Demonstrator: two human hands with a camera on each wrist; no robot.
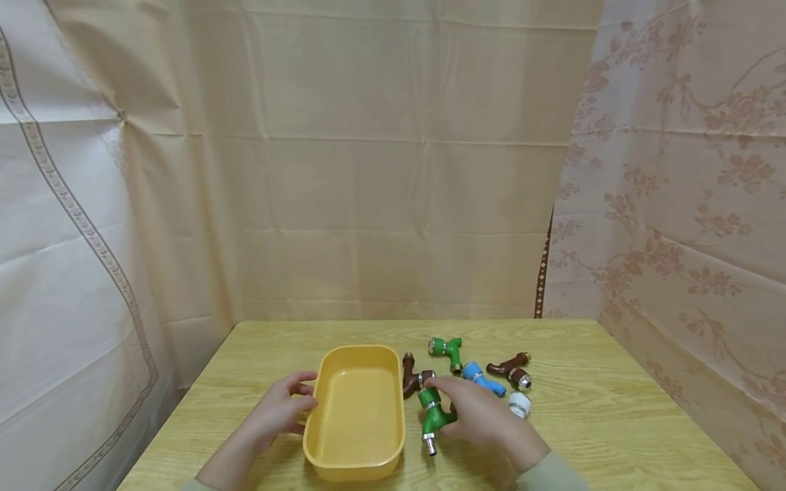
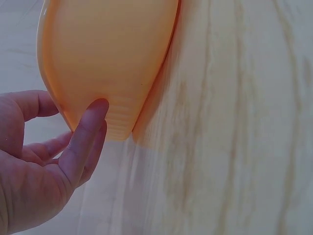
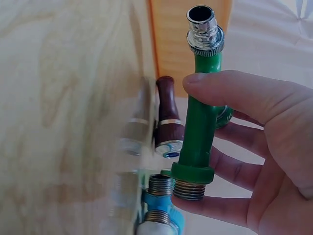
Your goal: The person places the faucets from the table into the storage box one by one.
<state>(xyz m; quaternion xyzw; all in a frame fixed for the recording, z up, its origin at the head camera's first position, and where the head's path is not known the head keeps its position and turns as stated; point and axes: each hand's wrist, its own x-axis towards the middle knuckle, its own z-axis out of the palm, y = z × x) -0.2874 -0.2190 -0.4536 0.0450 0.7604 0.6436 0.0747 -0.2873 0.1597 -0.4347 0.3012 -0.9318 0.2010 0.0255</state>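
Five taps (image 1: 482, 378) near green tap (image 1: 434, 417) in right hand (image 1: 482, 412); white one (image 1: 520, 404) partly hidden

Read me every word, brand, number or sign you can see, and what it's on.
No readable text in any view.
Bin: no lettering on the sides in view.
Held green tap: none legible.
Other taps: too small or blurred to tell.
Right-hand curtain: flower pattern, no writing.

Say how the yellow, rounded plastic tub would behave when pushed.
The yellow plastic tub would probably slide rather than tip, being broad and low. Thin walls suggest it's light for its size. Its smooth, shiny surface may be slippery.
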